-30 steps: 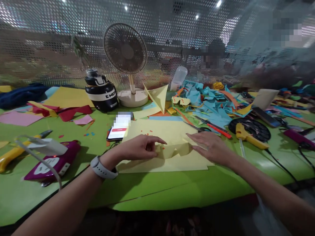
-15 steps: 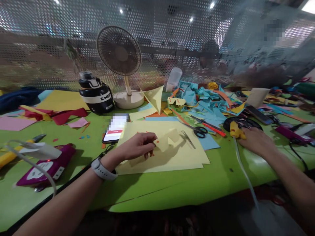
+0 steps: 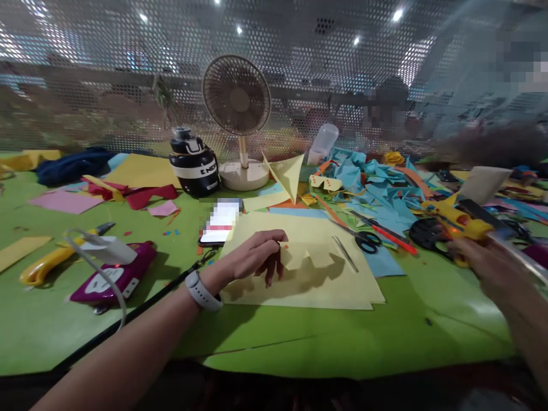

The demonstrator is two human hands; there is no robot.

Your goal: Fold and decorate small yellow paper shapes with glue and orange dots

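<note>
Over the pale yellow sheets (image 3: 334, 294), my left hand (image 3: 261, 257) is closed, its bent fingers pinching a small folded pale yellow paper piece (image 3: 295, 258) with a bit of orange on it. The piece blends into the sheet below, so its outline is hard to make out. At the right, my right hand (image 3: 483, 262) is wrapped round a yellow hot glue gun (image 3: 460, 220), raised beside a round black holder (image 3: 423, 234). A clear stick trails from the gun's back. Tweezers (image 3: 345, 253) lie on the sheets, with black-handled scissors (image 3: 368, 242) just beyond.
A phone (image 3: 221, 221) lies left of the sheets. Behind stand a black bottle (image 3: 194, 168) and a desk fan (image 3: 244, 174). Blue paper scraps (image 3: 363, 177) heap at the back right, near a red cutter (image 3: 394, 238). A purple power block (image 3: 115, 274) sits at the left.
My right hand has lifted the yellow glue gun off the area by the black holder and tilted it. My left hand stays over the sheets with the paper piece. The view has swung left.
</note>
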